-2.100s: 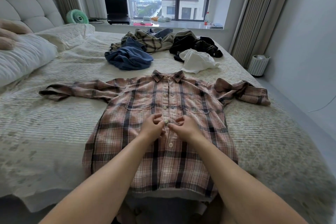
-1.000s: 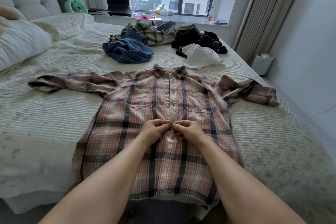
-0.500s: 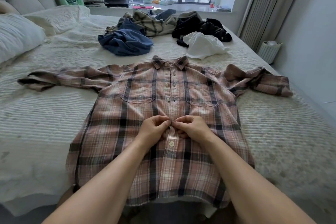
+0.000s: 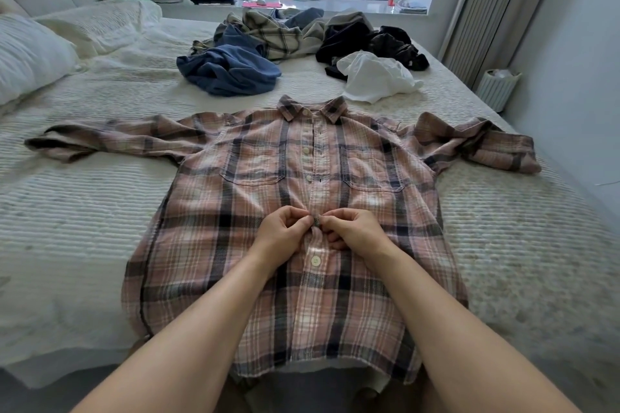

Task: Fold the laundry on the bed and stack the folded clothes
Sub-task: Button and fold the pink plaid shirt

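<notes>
Two hands [image 4: 315, 231] pinching flat plaid shirt [image 4: 235, 245]

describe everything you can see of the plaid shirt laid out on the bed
The plaid shirt is pink with dark and white checks, apparently soft woven cloth. It lies flat, front up, on the bed, collar toward the window, long sleeves spread sideways, hem at the near edge. It has two chest pockets and pale buttons. The left hand and right hand pinch its placket mid-front.

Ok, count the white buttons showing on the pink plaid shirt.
5: one at the pink plaid shirt's collar, three down the chest, one below the hands. Another may be hidden between the pinching hands.
</notes>
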